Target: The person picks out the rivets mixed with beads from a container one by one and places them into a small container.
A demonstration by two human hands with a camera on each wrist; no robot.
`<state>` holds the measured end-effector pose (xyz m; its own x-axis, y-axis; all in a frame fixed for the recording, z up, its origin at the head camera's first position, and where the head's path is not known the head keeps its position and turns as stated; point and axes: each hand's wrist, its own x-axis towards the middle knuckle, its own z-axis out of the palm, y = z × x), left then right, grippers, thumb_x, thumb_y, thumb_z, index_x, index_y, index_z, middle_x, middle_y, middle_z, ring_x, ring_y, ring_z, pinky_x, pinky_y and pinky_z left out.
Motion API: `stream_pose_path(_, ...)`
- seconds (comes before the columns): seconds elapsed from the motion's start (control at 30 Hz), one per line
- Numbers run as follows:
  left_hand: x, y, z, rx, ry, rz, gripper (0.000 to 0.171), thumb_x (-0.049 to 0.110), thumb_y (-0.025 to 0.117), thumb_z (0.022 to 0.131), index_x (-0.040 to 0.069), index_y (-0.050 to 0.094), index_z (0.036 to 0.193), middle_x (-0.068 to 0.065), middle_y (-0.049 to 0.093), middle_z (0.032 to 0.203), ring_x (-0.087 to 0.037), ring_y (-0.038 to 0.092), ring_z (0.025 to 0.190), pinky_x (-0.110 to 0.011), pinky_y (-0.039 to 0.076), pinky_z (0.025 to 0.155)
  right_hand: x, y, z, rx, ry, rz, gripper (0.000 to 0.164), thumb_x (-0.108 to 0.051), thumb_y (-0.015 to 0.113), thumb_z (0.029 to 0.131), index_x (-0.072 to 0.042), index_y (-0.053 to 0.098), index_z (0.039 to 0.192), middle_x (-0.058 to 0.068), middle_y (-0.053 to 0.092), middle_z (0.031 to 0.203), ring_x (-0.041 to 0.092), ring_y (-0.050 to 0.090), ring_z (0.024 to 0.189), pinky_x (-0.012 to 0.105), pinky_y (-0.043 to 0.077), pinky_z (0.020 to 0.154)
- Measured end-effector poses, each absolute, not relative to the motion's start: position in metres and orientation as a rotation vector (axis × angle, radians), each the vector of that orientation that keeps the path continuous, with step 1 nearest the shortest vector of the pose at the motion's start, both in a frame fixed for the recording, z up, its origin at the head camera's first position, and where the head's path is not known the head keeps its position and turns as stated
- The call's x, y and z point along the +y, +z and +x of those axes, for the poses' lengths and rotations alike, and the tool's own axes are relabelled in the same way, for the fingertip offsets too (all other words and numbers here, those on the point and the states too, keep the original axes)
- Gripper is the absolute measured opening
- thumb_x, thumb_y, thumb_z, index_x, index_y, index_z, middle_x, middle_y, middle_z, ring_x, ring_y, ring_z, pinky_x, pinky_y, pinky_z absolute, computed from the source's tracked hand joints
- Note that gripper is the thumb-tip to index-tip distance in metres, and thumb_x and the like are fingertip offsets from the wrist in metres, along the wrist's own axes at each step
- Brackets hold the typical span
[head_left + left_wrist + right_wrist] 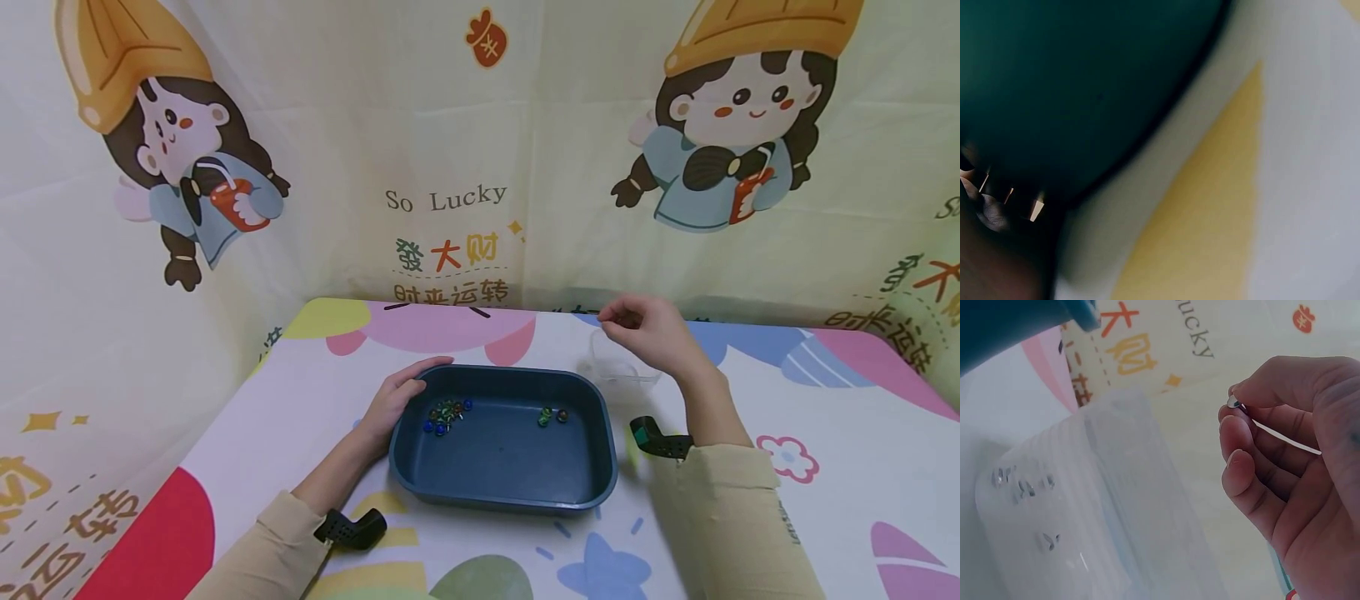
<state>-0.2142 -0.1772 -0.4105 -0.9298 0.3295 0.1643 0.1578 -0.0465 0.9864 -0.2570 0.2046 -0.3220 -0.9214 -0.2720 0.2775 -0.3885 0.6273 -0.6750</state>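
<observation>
The left hand (pixel 393 403) grips the tub (pixel 502 475)'s far-left corner while, by the box (pixel 1141 481) just off the tub's far-right corner, the right hand (pixel 651 333) pinches a bead (pixel 1235 404) — so slightly that loosened fingertips could drop it onto the counter (pixel 262 429).

dark teal tray (pixel 1085 81): big blurry chunk, curved dark rim (pixel 1170 103) | left hand (pixel 997 262) right by the tray, super murky, can't make out the grip | white surface (pixel 1310 156) past the tray's rim, yellow patch (pixel 1204 200) near that rim
</observation>
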Motion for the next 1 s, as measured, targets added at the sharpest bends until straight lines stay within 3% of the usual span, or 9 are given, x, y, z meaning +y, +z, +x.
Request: stream_pose_path(1.0,-0.1769,-0.4101,-0.2137,2.107,2.102,0.522,0.051,0.004,0.031,0.099,-0.006,0.046,0.147,-0.019,0.044,0.152,-0.036,0.044,0.136,-0.037,0.039,0.109,0.2147,-0.323,-0.2538,-2.81,1.196,0.494,0.021,-0.017,0.064,0.098,-0.001,0.07,0.11,0.011,0.068,0.101,0.026,0.061,0.089,0.039,0.051,0.081)
